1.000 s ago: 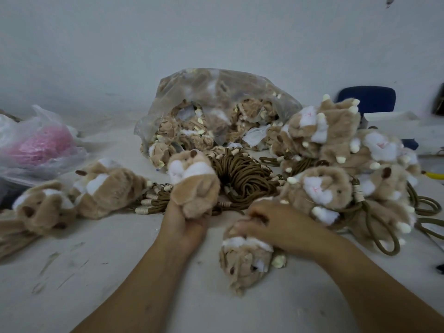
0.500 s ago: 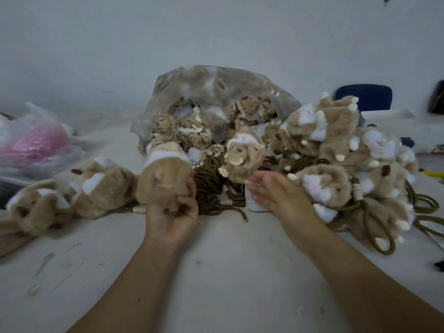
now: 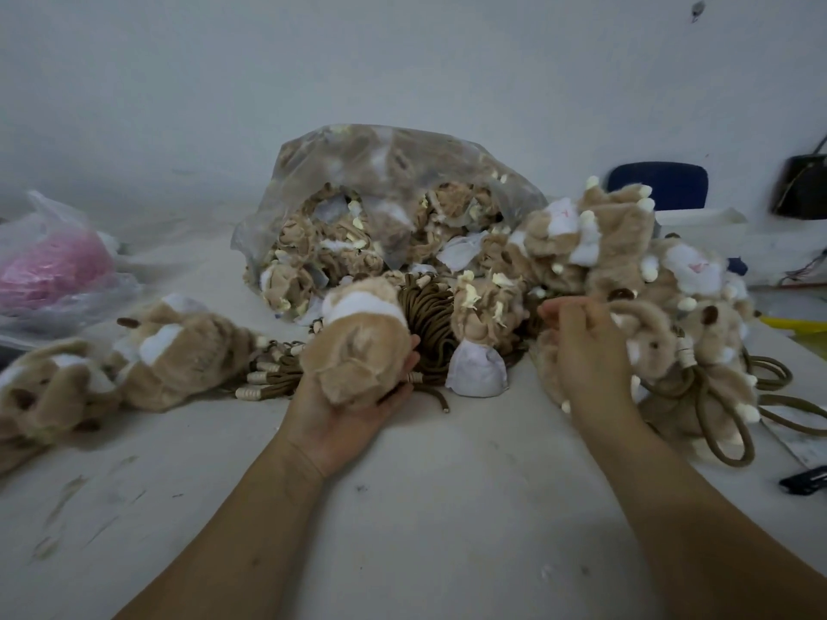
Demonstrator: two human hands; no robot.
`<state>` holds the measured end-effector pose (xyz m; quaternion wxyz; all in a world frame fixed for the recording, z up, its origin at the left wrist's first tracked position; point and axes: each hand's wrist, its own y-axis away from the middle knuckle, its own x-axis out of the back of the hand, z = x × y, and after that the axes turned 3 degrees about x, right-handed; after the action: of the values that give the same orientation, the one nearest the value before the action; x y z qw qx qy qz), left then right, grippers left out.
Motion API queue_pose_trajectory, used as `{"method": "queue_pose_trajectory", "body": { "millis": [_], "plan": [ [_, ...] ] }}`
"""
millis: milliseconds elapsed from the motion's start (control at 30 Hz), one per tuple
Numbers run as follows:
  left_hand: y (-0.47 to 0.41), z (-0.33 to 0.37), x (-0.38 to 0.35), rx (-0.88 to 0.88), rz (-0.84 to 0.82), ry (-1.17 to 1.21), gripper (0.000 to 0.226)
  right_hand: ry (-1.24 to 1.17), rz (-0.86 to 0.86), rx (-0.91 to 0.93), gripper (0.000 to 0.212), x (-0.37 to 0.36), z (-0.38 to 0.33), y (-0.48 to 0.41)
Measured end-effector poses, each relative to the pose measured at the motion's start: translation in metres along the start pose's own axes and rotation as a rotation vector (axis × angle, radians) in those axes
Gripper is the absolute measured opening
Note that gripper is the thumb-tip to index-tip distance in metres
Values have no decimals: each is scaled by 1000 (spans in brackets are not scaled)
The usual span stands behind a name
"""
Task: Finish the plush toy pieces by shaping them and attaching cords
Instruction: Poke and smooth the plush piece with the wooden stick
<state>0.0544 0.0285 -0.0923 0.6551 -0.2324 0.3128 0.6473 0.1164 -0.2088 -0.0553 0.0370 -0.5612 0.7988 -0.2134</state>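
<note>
My left hand grips a tan plush piece with a white band, held up near the table's middle. My right hand is at the pile of corded plush toys on the right. Its fingers are curled against one toy, and blur hides whether it holds it. A bundle of brown cords lies behind my left hand. An inside-out plush piece with a white end stands beside the cords.
A clear bag of unshaped plush pieces sits at the back centre. Two shaped plush toys lie at the left, with a plastic bag of pink material beyond them. A blue chair back and a small black object are on the right.
My right hand let go of the inside-out piece, which landed by the cords, then moved right to the pile. My left hand turned its plush piece over.
</note>
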Motion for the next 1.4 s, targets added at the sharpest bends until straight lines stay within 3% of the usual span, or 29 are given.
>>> {"method": "queue_pose_trajectory", "body": {
  "millis": [67, 200, 267, 367, 433, 567, 600, 667, 733, 800, 867, 933, 1000, 1067, 1267, 1367, 1400],
  "plan": [
    [0, -1, 0, 18, -29, 24, 47, 272, -223, 137, 18, -9, 7, 10],
    [4, -2, -7, 52, -105, 73, 44, 458, -751, 527, 42, -33, 17, 45],
    [9, -2, -12, 67, -135, 109, 49, 422, -885, 624, 32, -38, 15, 55],
    [10, -2, -15, 59, -99, 199, 60, 347, -996, 611, 28, -40, 9, 62],
    [5, -2, -10, 0, -35, 203, 55, 403, -860, 707, 30, -37, 0, 59],
    [0, 0, -6, -162, 75, 140, 52, 719, -63, 747, 27, -13, -9, 23],
    [1, 0, -7, -182, 84, 119, 52, 815, 4, 662, 27, -4, -7, 16],
    [1, -1, -7, -192, 103, 96, 54, 1107, -142, 380, 40, 8, 0, 12],
    [-1, -1, -5, -171, 107, 140, 58, 1237, -283, 320, 39, 7, 11, 13],
    [0, 0, -4, -132, 93, 186, 57, 1046, -292, 424, 39, 1, 2, 17],
    [4, 3, -6, -66, 18, 245, 53, 732, -234, 685, 38, -11, -12, 25],
    [9, 5, -4, -34, -59, 310, 52, 527, -341, 907, 39, -25, -19, 41],
    [13, 6, -3, 32, -204, 348, 55, 540, -620, 824, 54, -39, -12, 61],
    [17, 6, -8, 85, -303, 346, 54, 573, -747, 677, 64, -44, 3, 67],
    [8, 4, -7, 7, -213, 261, 79, 625, -709, 682, 72, -39, 8, 60],
    [10, 4, -8, 1, -190, 201, 77, 454, -711, 614, 60, -37, 3, 57],
    [10, 3, -9, -7, -178, 188, 78, 383, -623, 608, 58, -34, 2, 50]
  ]
}}
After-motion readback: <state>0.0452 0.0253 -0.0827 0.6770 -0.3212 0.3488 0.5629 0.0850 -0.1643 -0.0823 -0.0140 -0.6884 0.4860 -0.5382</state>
